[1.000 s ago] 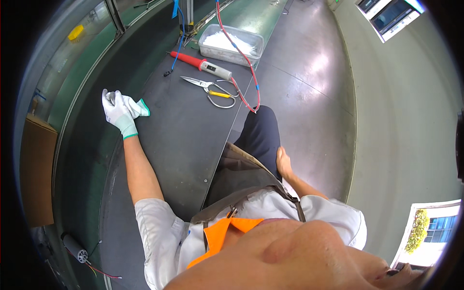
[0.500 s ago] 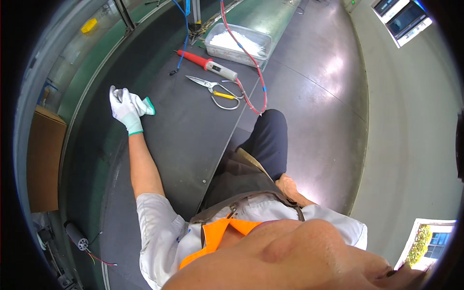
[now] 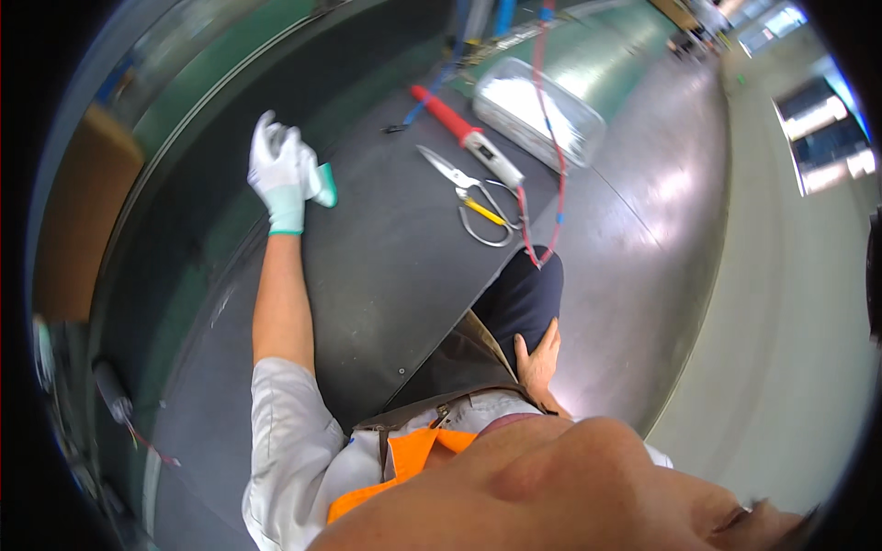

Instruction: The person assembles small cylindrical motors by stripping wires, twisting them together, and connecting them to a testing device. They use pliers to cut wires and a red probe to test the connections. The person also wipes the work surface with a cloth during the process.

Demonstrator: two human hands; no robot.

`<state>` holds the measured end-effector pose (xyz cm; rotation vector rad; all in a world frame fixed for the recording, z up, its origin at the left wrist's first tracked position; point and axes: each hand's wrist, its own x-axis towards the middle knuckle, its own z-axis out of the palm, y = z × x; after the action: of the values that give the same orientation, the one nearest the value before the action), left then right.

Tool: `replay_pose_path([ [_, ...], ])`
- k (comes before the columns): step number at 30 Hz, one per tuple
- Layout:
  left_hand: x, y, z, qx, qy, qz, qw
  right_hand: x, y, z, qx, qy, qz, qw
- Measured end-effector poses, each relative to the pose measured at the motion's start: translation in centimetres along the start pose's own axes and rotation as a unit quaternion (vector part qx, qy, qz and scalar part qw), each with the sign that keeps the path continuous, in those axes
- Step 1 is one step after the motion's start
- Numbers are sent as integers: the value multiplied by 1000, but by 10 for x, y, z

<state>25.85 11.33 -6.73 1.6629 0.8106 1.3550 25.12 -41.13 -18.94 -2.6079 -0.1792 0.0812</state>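
One gloved left hand (image 3: 278, 165) is resting over the bench (image 3: 367, 285), fingers loosely curled, a second white glove (image 3: 322, 186) touching it; whether it is gripping that glove, I cannot tell; the bare right hand (image 3: 538, 364) is lying relaxed, fingers extended, on the thigh (image 3: 527, 308); scissors (image 3: 464, 182) and a red-and-grey tool (image 3: 469, 136) are lying near a translucent tub (image 3: 524, 137)

Gloves (image 3: 278, 179): two; scissors (image 3: 484, 211): one
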Motion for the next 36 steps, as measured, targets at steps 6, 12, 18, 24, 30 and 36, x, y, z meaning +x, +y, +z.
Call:
replay_pose_path([
  [6, -9, 36, 5, -138, -20, -62, 988, -13, -17, -30, 0, -26, -25, 999],
  [12, -1, 41, -2, 89, -4, 6, 996, 7, 53, 8, 57, -43, -67, 995],
  [18, 2, 22, -23, 14, 11, -15, 1000, 11, 31, -1, 70, -36, -73, 994],
  [24, 0, 40, -4, 106, 17, 31, 994, 9, 40, -2, 141, -25, -55, 988],
  [30, 1, 35, -14, 28, 16, -1, 999, 13, 18, -19, 131, -44, -8, 990],
  [36, 7, 16, -2, 27, 12, 12, 1000, 29, 19, -22, 158, -35, 83, 983],
])
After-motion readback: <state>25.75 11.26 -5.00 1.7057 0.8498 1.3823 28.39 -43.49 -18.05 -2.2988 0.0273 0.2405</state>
